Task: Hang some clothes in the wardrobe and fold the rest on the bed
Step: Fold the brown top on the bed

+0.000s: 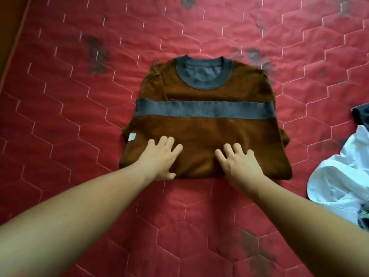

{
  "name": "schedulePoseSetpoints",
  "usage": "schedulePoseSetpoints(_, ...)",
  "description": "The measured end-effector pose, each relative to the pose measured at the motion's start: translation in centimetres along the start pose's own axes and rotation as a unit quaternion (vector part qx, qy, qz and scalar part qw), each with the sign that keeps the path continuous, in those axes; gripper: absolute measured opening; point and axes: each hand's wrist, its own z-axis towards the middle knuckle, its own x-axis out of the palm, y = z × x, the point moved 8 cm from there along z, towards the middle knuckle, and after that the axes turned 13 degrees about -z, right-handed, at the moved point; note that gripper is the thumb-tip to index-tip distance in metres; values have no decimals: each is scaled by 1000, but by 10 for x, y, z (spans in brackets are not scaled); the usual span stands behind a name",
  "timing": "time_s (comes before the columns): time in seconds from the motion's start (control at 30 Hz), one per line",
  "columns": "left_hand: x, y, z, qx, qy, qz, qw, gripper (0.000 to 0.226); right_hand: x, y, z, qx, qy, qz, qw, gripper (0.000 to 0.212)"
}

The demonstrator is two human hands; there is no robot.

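Both the left hand [159,158] and right hand [239,162], fingers [229,149] spread flat, press the soft, limp brown knitted sweater with grey ribbed bands [205,108] at frame centre, probably best gripped along its near fold

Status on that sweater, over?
Left hand, right hand flat on sweater. Sweater folded on bed. White cloth lies apart, to the right.

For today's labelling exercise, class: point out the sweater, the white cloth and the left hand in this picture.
sweater [209,134]: head view, on its brown lower half.
white cloth [339,176]: head view, on its crumpled middle.
left hand [159,158]: head view, on the back of the hand.
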Motion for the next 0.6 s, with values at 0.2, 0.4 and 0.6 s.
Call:
schedulePoseSetpoints(0.2, 4, -8, -11, 86, 38, 85, 992, 67, -1, 10, -3, 3, 9, 27, 1000, 44)
schedulePoseSetpoints(0.4, 28, -38, -40, 115, 173, -48, 977, 41, 10, 47, -35, -105, 141, 106, 979, 50)
schedulePoseSetpoints(0.6, 33, -48, -62, 142, 151, -132, 969, 70, 8, 53, -46, -105, 186, 171, 962, 64)
